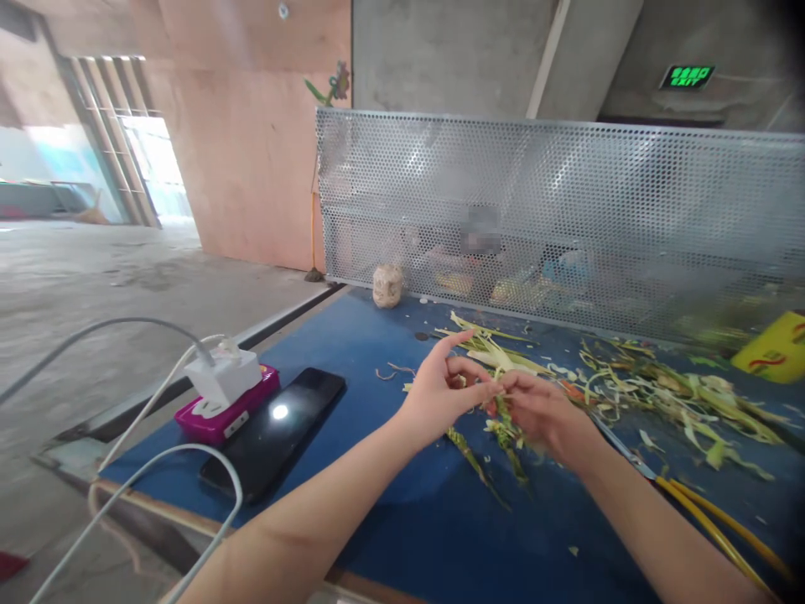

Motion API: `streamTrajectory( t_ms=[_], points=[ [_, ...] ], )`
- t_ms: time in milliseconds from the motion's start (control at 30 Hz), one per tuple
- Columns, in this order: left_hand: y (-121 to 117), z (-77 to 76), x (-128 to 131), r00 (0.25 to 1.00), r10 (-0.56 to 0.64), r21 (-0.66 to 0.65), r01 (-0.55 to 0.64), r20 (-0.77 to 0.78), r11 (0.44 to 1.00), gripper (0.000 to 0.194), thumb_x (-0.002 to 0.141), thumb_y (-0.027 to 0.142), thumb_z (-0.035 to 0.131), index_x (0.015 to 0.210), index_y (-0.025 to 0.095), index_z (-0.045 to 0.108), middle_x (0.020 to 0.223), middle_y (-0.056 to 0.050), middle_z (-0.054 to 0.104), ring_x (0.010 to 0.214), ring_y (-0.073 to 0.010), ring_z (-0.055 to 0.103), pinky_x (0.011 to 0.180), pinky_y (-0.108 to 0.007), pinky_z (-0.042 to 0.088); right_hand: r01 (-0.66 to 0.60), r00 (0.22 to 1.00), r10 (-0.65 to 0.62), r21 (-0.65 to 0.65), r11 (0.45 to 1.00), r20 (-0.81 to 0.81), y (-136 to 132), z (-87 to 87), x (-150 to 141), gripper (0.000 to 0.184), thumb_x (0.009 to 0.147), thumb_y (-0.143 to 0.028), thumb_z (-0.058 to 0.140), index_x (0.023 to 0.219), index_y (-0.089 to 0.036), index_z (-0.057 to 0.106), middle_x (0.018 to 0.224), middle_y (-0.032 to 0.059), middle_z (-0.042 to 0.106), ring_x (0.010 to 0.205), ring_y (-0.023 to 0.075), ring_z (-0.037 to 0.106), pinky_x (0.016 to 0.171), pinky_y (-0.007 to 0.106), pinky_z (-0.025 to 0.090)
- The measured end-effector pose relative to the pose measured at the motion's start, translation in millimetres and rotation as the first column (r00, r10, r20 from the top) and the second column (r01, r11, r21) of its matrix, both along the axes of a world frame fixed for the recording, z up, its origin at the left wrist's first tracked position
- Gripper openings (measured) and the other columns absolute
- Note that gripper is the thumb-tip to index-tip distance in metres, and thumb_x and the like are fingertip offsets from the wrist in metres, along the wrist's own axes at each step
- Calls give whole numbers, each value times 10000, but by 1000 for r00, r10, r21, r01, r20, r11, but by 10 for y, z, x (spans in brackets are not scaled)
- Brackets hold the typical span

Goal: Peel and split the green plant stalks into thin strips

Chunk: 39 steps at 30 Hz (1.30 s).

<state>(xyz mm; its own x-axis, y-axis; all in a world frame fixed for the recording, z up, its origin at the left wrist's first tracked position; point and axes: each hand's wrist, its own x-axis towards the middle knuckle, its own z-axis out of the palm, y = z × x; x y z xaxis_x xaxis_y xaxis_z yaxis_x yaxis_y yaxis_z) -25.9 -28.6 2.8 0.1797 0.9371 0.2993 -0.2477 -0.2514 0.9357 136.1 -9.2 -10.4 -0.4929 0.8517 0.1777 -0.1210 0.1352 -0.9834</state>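
Both of my hands meet above the blue tabletop. My left hand pinches the upper end of a green, plaited-looking plant strip between thumb and finger. From the other side, my right hand closes on the same end, fingertips touching those of the left. The strip hangs downward from the pinch; its top is partly hidden by my fingers. Just left of it lies a second greenish strip. Pale long leaf pieces are spread behind my hands.
Loose plant scraps litter the right side. A yellow-handled metal tool lies by my right forearm. Left are a black phone, a magenta power strip, a white charger and cables. A perforated metal screen closes the back.
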Motion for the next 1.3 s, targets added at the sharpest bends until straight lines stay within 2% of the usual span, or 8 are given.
streamTrajectory(
  t_ms=[67, 167, 333, 433, 533, 667, 900, 1300],
  points=[
    [-41, 14, 25, 999, -20, 48, 18, 35, 999, 656, 598, 161, 695, 1173, 166, 379, 657, 16, 597, 501, -47, 477, 501, -187, 347, -1, 997, -3, -60, 998, -78, 38, -15, 54, 205, 687, -390, 533, 754, -208, 600, 743, 38, 614, 748, 192, 582, 672, 314, 448],
    [-100, -17, 67, 959, -259, 52, 254, 118, 966, 636, 555, 120, 717, 1124, 151, 432, 621, 15, 602, 519, -64, 519, 516, -185, 379, 62, 998, -62, -21, 998, -10, 129, -63, 56, 264, 699, -384, 520, 881, -205, 584, 849, 67, 616, 824, 216, 577, 730, 347, 444],
    [-92, -178, 109, 714, -643, -24, 674, 276, 738, 588, 522, 132, 735, 1073, 164, 533, 655, 27, 598, 623, -101, 597, 681, -266, 456, 223, 896, -305, 268, 937, 323, 291, -75, -331, 149, 674, -301, 567, 773, -189, 569, 805, 44, 616, 750, 180, 579, 677, 298, 454],
    [-52, -236, 83, 639, -718, -32, 753, 274, 658, 604, 531, 143, 732, 1102, 166, 535, 696, 9, 604, 659, -109, 596, 710, -277, 448, 10, 790, -304, 485, 875, 532, 340, -12, -703, 92, 695, -239, 535, 751, -192, 592, 762, 30, 609, 683, 151, 557, 615, 265, 442],
    [-25, -251, 52, 664, -686, -11, 721, 299, 693, 598, 518, 169, 741, 1085, 183, 553, 702, 13, 598, 632, -100, 583, 730, -299, 443, -216, 713, -292, 596, 773, 637, 404, 20, -1011, 114, 709, -167, 500, 758, -192, 600, 771, 22, 605, 665, 136, 540, 611, 263, 432],
    [-3, -294, 75, 648, -712, 48, 730, 269, 682, 618, 533, 243, 737, 1115, 190, 534, 752, 4, 588, 691, -125, 598, 817, -385, 417, -302, 655, -379, 686, 662, 654, 563, -54, -1216, 127, 716, -136, 495, 768, -185, 600, 792, 28, 601, 771, 152, 534, 735, 295, 413],
    [-3, -402, 151, 588, -789, 67, 793, 177, 605, 650, 560, 294, 718, 1161, 198, 491, 783, -5, 567, 981, -248, 551, 878, -438, 373, -316, 576, -380, 626, 713, 724, 734, -245, -1275, 148, 686, -139, 515, 794, -196, 598, 750, 18, 600, 711, 156, 535, 688, 293, 413],
    [60, -409, 146, 623, -771, 35, 774, 134, 632, 648, 543, 287, 729, 1143, 189, 504, 765, -2, 586, 872, -194, 590, 805, -361, 440, -38, 772, -291, 498, 866, 566, 837, -194, -1194, 152, 716, -213, 469, 819, -143, 556, 730, 53, 625, 645, 164, 608, 538, 272, 463]
  ],
)
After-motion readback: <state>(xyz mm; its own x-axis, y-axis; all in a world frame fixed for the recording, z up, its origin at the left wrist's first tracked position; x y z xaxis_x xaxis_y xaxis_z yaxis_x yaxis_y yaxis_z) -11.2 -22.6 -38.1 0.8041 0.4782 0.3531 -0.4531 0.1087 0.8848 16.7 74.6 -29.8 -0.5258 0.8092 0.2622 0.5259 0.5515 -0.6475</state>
